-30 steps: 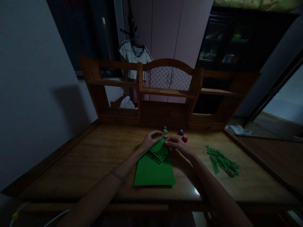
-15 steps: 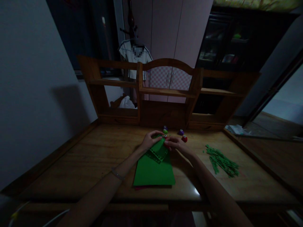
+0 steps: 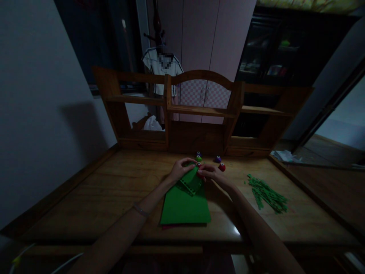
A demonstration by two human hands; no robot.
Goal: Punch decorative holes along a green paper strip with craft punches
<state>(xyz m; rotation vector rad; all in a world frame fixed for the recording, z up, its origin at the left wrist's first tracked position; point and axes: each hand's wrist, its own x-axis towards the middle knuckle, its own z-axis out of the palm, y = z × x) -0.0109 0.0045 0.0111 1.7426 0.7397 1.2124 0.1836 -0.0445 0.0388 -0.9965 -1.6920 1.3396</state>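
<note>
Between my hands is a small green sheet (image 3: 191,182), tilted, with rows of cut-out holes along its near edges. My left hand (image 3: 181,169) pinches its upper left side between thumb and fingers. With closed fingers, my right hand (image 3: 212,172) grips a small red piece (image 3: 201,174) at the sheet's right edge; the fingers cover most of it. A red round-bodied piece with a white top (image 3: 199,164) shows between the fingertips of both hands; I cannot tell what it rests on. Beneath lies a larger green sheet (image 3: 185,211), a pink edge (image 3: 169,227) peeking out under it.
Beyond my hands stand several small round pieces with white tops: a green one (image 3: 199,158), a purple one (image 3: 218,159) and a red one (image 3: 222,167). Thin green strips (image 3: 268,194) are heaped on the right of the wooden desk (image 3: 114,190). A wooden shelf unit (image 3: 196,133) closes off the back.
</note>
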